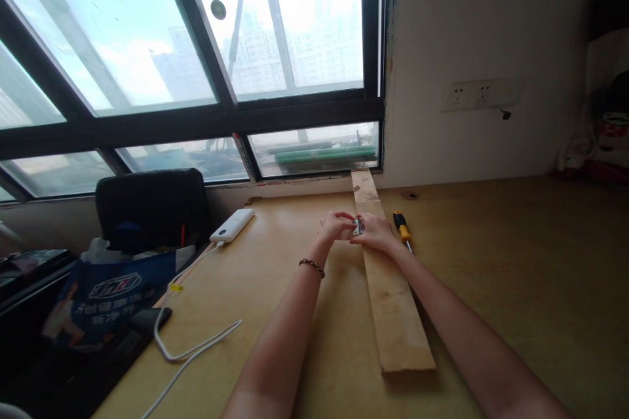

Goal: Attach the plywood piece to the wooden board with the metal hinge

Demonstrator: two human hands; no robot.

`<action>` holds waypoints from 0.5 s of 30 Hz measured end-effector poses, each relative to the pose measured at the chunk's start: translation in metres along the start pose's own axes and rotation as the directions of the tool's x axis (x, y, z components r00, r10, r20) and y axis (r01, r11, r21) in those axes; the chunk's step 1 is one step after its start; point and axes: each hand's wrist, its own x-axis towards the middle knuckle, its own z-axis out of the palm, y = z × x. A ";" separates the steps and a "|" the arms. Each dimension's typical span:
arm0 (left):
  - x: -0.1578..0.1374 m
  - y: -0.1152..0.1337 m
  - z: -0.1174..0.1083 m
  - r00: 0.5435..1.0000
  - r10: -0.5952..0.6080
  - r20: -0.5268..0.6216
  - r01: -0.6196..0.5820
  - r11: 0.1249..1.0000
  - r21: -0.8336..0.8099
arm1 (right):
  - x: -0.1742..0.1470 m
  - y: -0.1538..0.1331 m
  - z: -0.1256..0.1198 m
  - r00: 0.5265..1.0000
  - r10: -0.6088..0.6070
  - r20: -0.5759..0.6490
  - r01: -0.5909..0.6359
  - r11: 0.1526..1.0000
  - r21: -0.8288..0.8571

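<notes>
A long wooden board (393, 301) lies lengthwise on the table. Above its far half, both hands meet at a small silvery metal fitting (359, 226); it looks like a hinge, but too little shows to be sure. My right hand (376, 233) pinches it between thumb and fingers. From the other side, my left hand (337, 226) has its bent fingers closed on the fitting's left edge. A screwdriver (401, 228) with a black and yellow handle lies just right of the board, its shaft partly hidden by my right forearm.
On the table (521, 288), a white power bank (232, 226) sits at the left edge, with a white cable (196, 348) trailing toward me. A black chair (152, 203) and a blue bag (115, 301) stand to the left. Window and wall bound the far side.
</notes>
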 end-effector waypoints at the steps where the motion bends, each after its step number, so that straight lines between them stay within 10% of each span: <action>1: 0.002 0.001 0.001 0.998 -0.041 0.049 0.042 0.999 -0.013 | 0.000 0.000 0.000 1.000 0.000 0.003 0.000 1.000 -0.002; 8: 0.008 -0.001 0.000 0.937 -0.231 0.264 0.221 0.973 0.066 | 0.000 0.000 0.001 1.000 0.003 0.013 -0.003 1.000 -0.030; 12: 0.008 0.003 -0.001 0.974 -0.064 0.219 -0.003 0.956 0.294 | -0.001 0.001 0.002 1.000 -0.008 0.003 0.008 0.999 -0.035; 15: 0.004 0.014 -0.001 0.975 0.142 0.173 -0.220 0.755 0.617 | -0.001 0.000 0.001 1.000 -0.019 0.001 0.019 0.999 -0.039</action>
